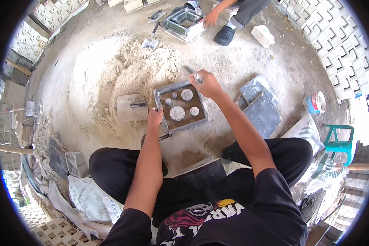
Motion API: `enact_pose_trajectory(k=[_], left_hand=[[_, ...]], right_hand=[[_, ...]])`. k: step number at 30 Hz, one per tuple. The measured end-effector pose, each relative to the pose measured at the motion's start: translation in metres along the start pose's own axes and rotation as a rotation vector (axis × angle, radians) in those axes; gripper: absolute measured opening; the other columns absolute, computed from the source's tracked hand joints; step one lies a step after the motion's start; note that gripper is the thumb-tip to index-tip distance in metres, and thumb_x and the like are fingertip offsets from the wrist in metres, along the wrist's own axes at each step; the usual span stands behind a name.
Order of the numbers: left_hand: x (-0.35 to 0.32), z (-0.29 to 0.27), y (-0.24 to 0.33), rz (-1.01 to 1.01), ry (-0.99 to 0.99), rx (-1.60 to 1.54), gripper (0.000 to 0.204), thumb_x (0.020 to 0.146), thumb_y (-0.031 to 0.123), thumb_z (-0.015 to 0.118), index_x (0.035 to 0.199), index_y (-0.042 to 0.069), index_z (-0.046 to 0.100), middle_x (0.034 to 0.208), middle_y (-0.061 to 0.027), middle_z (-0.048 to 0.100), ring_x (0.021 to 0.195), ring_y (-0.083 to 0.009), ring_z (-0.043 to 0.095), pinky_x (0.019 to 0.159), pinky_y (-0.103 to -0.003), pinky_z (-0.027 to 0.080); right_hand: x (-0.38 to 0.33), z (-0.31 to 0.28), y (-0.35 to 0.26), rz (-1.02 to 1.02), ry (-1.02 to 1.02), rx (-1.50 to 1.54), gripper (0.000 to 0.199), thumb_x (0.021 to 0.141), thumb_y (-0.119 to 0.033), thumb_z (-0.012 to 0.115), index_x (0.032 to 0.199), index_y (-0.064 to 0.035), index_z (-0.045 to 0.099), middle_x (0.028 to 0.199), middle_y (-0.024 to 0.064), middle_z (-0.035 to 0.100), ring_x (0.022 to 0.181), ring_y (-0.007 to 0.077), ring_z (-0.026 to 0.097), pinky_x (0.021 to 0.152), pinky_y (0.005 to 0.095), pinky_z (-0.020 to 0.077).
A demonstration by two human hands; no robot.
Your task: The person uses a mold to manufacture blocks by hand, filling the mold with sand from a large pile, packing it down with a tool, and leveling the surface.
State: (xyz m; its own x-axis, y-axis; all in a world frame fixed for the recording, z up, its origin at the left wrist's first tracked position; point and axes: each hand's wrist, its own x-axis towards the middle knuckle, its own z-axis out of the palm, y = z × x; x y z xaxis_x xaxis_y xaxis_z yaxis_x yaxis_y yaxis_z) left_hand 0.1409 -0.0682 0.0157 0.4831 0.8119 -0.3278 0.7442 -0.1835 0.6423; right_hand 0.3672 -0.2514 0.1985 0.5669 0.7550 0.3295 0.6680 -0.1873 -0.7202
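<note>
Bracing, it seems, the square frame (172,87) ahead at twelve o'clock, the left hand (155,117) touches its nine-o'clock side, grip unclear to me; at one o'clock the right hand (207,85) clutches a tool (188,69), perhaps raised to clear the round plugs (177,113).

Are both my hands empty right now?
No, your right hand grips a tool near the far right corner of the square frame.
</note>
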Motion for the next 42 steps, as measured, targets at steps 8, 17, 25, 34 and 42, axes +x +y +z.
enact_pose_trajectory(k=[8,17,25,34,42], left_hand=[[-0.034,-0.005,0.012,-0.020,-0.090,-0.027,0.043,0.081,0.035,0.067,0.087,-0.007,0.059,0.075,-0.0181,0.063,0.058,-0.0294,0.063,0.051,-0.038,0.051],[-0.033,0.011,0.002,-0.022,-0.005,-0.070,0.041,0.079,0.037,0.067,0.079,-0.004,0.062,0.076,-0.0229,0.064,0.079,-0.0366,0.064,0.071,-0.043,0.048],[-0.059,0.000,0.034,-0.042,-0.020,-0.056,0.042,0.080,0.037,0.066,0.076,-0.004,0.062,0.075,-0.0214,0.065,0.077,-0.0359,0.064,0.071,-0.042,0.048],[-0.044,0.026,0.013,0.022,0.115,0.038,0.049,0.087,0.044,0.053,0.093,-0.004,0.060,0.091,-0.0273,0.063,0.090,-0.0425,0.060,0.079,-0.049,0.046],[-0.043,0.068,0.024,-0.051,0.477,-0.171,0.050,0.097,0.037,0.036,0.112,-0.008,0.051,0.106,-0.0308,0.058,0.099,-0.0454,0.056,0.084,-0.051,0.043]], right_hand=[[-0.083,0.030,0.078,0.484,-0.541,-0.363,0.053,0.077,-0.044,0.070,0.095,0.0061,0.064,0.094,0.0286,0.063,0.094,0.0414,0.061,0.082,0.0442,0.0489],[-0.080,0.049,0.108,0.415,-0.446,-0.373,0.060,0.074,-0.047,0.071,0.079,0.0116,0.063,0.087,0.0302,0.063,0.088,0.0433,0.062,0.078,0.0458,0.0497],[-0.067,0.057,0.115,0.461,-0.337,-0.336,0.048,0.076,-0.039,0.072,0.083,0.0082,0.065,0.088,0.0302,0.063,0.090,0.0451,0.060,0.079,0.0472,0.0487],[-0.055,0.036,0.099,0.526,-0.020,-0.270,0.048,0.078,-0.045,0.069,0.076,0.0031,0.068,0.074,0.0219,0.066,0.075,0.0356,0.066,0.071,0.0420,0.0518],[-0.005,-0.015,0.001,0.542,0.449,0.234,0.050,0.087,-0.043,0.065,0.056,-0.0093,0.045,0.047,-0.0027,0.043,0.042,0.0078,0.042,0.040,0.0282,0.0352]])
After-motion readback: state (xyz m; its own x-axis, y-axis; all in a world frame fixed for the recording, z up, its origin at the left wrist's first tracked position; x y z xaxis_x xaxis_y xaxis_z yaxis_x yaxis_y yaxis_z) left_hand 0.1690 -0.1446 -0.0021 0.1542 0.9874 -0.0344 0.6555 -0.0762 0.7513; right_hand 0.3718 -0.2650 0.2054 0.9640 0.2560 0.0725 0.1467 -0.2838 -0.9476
